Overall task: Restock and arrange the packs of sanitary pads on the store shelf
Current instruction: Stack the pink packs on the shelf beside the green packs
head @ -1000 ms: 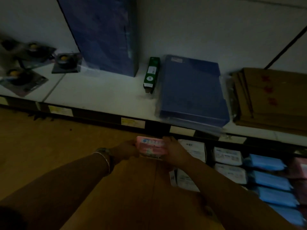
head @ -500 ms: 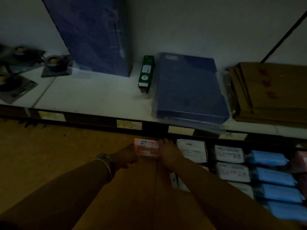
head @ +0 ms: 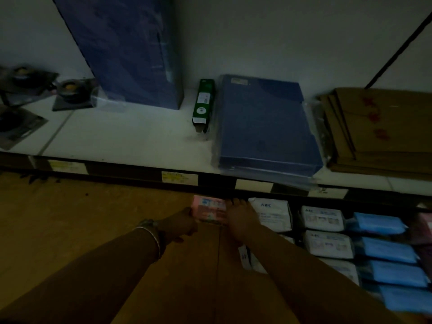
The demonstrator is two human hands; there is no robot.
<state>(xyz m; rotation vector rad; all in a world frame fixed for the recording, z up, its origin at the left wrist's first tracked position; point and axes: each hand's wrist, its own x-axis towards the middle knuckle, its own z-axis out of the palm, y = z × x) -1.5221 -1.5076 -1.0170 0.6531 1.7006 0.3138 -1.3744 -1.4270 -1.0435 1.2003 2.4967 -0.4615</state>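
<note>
**Head view: one entry**

- Item in hand: pink pack point(head: 209, 211) of pads, held between both hands just below the front edge of the upper shelf point(head: 131, 139), touching or just beside the left end of the white packs point(head: 272, 212).
- Left hand point(head: 181, 224): fingers curled round the pack's left end. There is a bangle point(head: 149, 232) at the wrist.
- Right hand point(head: 240, 219): fingers closed over the pack's right end.
- Step, as judged: placing the pink pack at the left end of the lower row. The next move calls for pushing it back under the shelf lip and squaring it against the white neighbour, then letting go.
- Lower row, left to right: white packs, blue packs point(head: 378, 223), and a dim pinkish item at the far right edge.
- Upper shelf: upright blue box point(head: 131, 47) at the back, green carton point(head: 203, 104) lying flat, wrapped blue folder case point(head: 266, 127) overhanging the front edge, brown envelopes point(head: 383, 129) at the right, and dark carded goods at the left corner.
- Obstacles: the black label rail point(head: 179, 177) hangs low over the slot. Dim light hides the slot's depth.
</note>
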